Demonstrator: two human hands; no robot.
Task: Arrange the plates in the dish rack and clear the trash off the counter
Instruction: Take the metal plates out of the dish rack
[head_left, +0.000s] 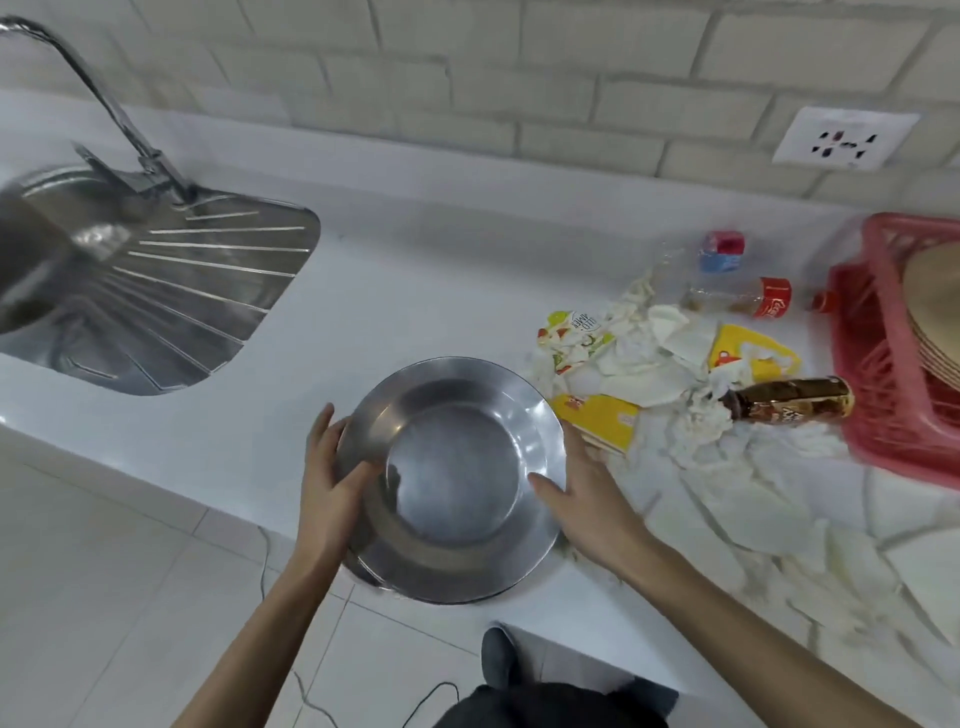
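Note:
A steel plate (452, 478) is held tilted over the counter's front edge, with another steel rim showing just beneath it. My left hand (330, 467) grips its left rim, thumb on the inner face. My right hand (582, 493) holds the right rim, thumb hooked over it. At the far right stands a pink dish rack (878, 364) with a stack of tan plates (935, 306) leaning in it. Trash lies between plate and rack: crumpled tissues (654, 353), yellow wrappers (597, 421), a brown bottle (795, 402), a clear red-labelled bottle (743, 299) and a small blue-labelled bottle (722, 252).
A steel sink (130, 291) with a ribbed drainboard and a tap (93, 88) fills the left. A wall socket (847, 137) sits on the brick wall. White counter (415, 270) runs between sink and trash. Cables lie on the tiled floor below.

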